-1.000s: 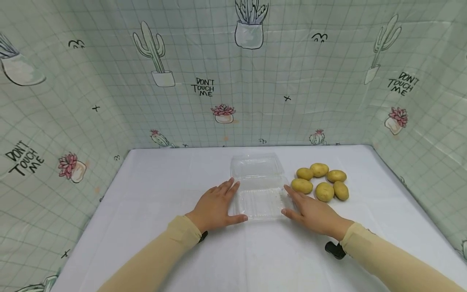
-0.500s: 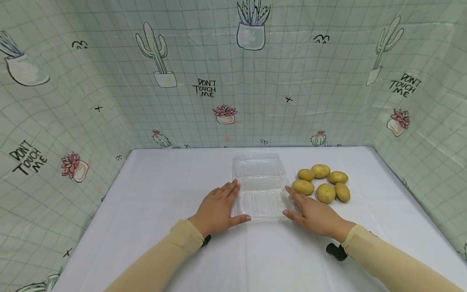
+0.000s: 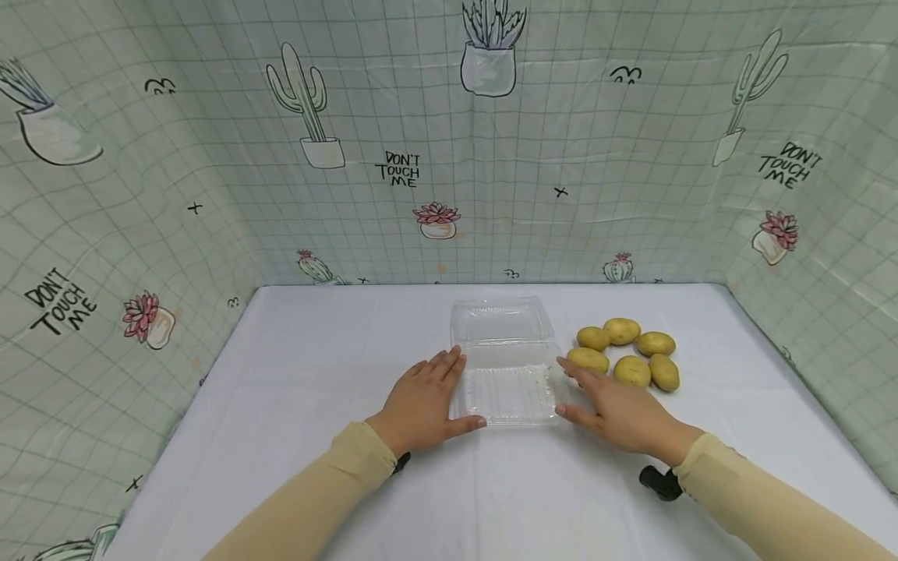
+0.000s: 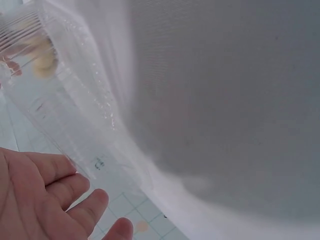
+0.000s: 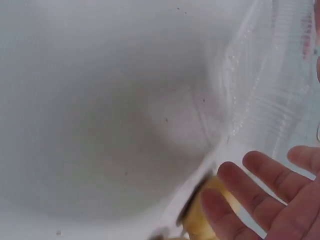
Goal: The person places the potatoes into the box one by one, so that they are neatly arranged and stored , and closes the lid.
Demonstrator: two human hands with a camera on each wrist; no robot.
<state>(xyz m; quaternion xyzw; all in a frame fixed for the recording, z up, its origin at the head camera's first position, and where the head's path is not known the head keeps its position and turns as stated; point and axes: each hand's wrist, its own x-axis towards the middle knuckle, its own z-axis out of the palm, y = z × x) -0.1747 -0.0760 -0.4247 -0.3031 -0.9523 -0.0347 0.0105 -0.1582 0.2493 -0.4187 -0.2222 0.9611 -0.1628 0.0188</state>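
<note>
Clear clamshell container (image 3: 510,396) and six potatoes (image 3: 633,372) on white worktop (image 3: 351,327)

Lettering. From my remote station I read "DON'T TOUCH ME" three times on the backdrop cloth (image 3: 351,234): left panel, centre and right panel, in black hand-drawn capitals. Accompanying prints: potted cacti, pink succulents, small crosses, a pale green grid.

Container. Ridged clear plastic, one piece, lid (image 3: 501,319) folded back on the far side; base nearer the wearer, between the hands, around the middle of the worktop.

Left hand (image 3: 424,397). Grip spread, thumb wide of the fingers, along the base's left edge; thumb tip at the near left corner.

Right hand (image 3: 624,409). Grip likewise spread, index finger and thumb pointing at the base's right edge. Whether the fingertips touch the plastic I cannot tell.

Potatoes. Yellow-skinned, in a loose cluster right of the container, just beyond the right hand.

Sleeves (image 3: 758,491). Pale yellow, one pair; a black device (image 3: 659,483) shows beneath the right wrist.

By view. Only my head feed gives the full count of potatoes and the readable lettering. My left wrist feed adds that palm and blurred yellow shapes seen through the plastic. My right wrist feed adds the other palm, with a potato behind its fingers, and a blurred red patch behind the ridges.
</note>
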